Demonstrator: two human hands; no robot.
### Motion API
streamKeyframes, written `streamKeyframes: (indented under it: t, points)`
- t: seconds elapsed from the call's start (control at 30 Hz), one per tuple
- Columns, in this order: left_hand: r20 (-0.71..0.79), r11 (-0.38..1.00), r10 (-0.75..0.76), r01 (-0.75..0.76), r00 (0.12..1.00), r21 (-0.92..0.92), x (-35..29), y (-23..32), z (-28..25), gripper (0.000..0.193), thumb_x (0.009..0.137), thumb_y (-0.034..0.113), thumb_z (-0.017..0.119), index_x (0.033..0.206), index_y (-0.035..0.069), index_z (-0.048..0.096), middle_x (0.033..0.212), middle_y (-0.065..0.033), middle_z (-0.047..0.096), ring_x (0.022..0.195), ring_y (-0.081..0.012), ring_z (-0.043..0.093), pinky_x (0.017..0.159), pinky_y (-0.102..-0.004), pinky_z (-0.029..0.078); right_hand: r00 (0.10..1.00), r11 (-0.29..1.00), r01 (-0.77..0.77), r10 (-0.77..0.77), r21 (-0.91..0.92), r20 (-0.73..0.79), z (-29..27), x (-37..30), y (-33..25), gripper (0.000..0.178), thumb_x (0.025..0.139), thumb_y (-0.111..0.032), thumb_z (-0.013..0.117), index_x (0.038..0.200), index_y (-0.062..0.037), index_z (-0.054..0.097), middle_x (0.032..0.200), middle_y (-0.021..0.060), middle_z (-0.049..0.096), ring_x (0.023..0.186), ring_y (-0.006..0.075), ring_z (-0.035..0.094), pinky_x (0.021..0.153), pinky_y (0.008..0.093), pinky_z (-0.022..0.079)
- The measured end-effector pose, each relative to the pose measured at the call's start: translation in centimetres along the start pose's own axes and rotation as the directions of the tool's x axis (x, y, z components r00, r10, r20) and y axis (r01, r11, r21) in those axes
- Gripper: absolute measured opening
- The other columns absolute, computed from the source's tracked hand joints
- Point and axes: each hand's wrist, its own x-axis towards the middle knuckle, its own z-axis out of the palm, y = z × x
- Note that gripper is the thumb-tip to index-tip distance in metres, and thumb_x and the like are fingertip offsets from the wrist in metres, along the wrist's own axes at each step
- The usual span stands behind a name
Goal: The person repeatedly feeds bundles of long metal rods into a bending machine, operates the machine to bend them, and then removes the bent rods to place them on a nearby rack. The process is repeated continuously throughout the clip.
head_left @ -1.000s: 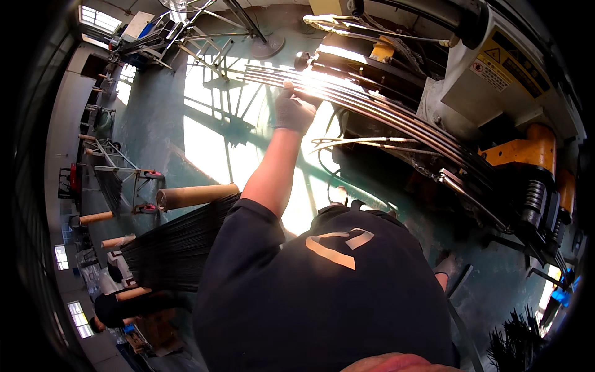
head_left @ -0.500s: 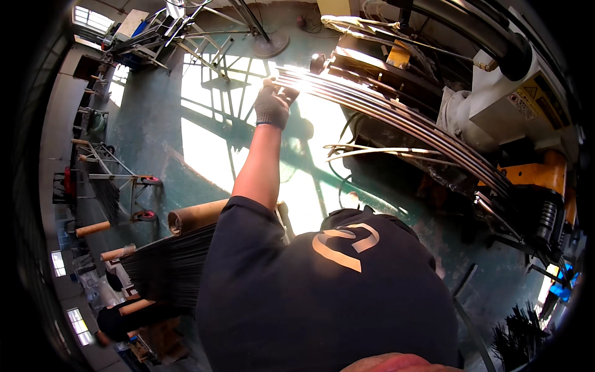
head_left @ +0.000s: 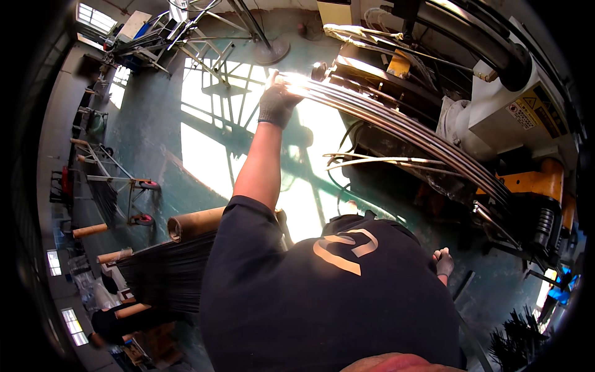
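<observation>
My left hand [head_left: 277, 105], in a grey knit glove with bare fingertips, is stretched out ahead and closed round the near-left end of a bundle of long thin metal rods [head_left: 396, 127]. Sunlight glares off the rods where my fingers meet them. From there the rods run right to a machine with orange and black parts [head_left: 527, 183]. My right hand [head_left: 443, 263], gloved too, hangs low at my right side, away from the rods. Its fingers look curled in, and I see nothing in them.
A machine housing [head_left: 505, 111] with warning labels stands at the right. Pale hoses [head_left: 396, 160] hang below the rods. At my left lie a cardboard tube [head_left: 197, 224] and a stack of dark rods [head_left: 167, 266]. A wheeled metal frame [head_left: 130, 186] stands farther left.
My right hand has come into view at my right side. My left hand has shifted slightly, still on the rods, and the rods' middle has dropped a little.
</observation>
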Motion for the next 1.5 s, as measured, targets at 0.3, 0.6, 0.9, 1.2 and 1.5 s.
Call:
streamKeyframes:
  t: [0.3,0.6,0.9,1.2,1.5]
  points:
    - [0.135,0.892,0.05,-0.106,0.99,0.44,-1.1,1.7,2.1,0.027,0.095,0.031,0.066,0.106,0.009,0.075,0.111,-0.0075,0.074,0.116,-0.0188,0.065,0.125,-0.0412,0.031,0.969,0.992,0.009,0.022,0.126,-0.245,-1.4,0.3,4.9,0.032,0.098,-0.032,0.058,0.071,-0.015,0.057,0.064,0.0013,0.058,0.05,0.0118,0.048,0.044,0.0275,0.034]
    - [-0.024,0.946,-0.314,0.31,0.949,-0.099,-2.6,3.8,1.7,0.058,0.109,0.032,0.049,0.16,0.017,0.027,0.148,-0.0228,0.05,0.131,-0.0464,0.055,0.108,-0.0662,0.046,0.987,0.989,-0.133,0.127,-0.061,-0.098,-1.1,1.3,1.7,0.031,0.093,-0.028,0.056,0.064,-0.0175,0.052,0.059,-0.0044,0.052,0.044,0.0082,0.038,0.043,0.0298,0.025]
    - [0.039,0.92,-0.392,0.391,0.919,0.019,-1.3,3.8,1.2,0.06,0.108,0.031,0.052,0.161,0.018,0.026,0.146,-0.021,0.052,0.129,-0.0445,0.057,0.104,-0.068,0.048,0.909,0.52,0.352,-0.388,-0.778,0.152,-1.2,4.2,5.4,0.029,0.091,-0.028,0.059,0.1,-0.0014,0.067,0.093,0.0116,0.076,0.079,0.0189,0.072,0.064,0.0321,0.054]
    - [0.218,0.872,-0.331,0.386,0.918,-0.301,-1.4,2.5,-1.7,0.07,0.104,0.047,0.055,0.16,0.011,0.032,0.159,-0.0182,0.041,0.144,-0.0424,0.042,0.118,-0.0652,0.035,0.86,0.1,0.368,-0.414,-0.925,0.297,0.5,2.4,3.6,0.01,0.083,-0.016,0.069,0.089,-0.0091,0.066,0.091,0.0166,0.073,0.087,0.0338,0.073,0.073,0.0448,0.058]
    - [-0.489,0.787,-0.608,0.394,0.625,-0.475,-13.3,-9.4,6.2,0.068,0.108,0.046,0.039,0.159,0.003,0.024,0.165,-0.0171,0.03,0.149,-0.0387,0.032,0.119,-0.0559,0.035,0.865,0.092,0.433,-0.324,-0.897,0.384,-4.1,9.9,5.2,0.025,0.096,-0.031,0.053,0.104,-0.0152,0.072,0.1,0.0135,0.075,0.095,0.0366,0.071,0.081,0.0488,0.056]
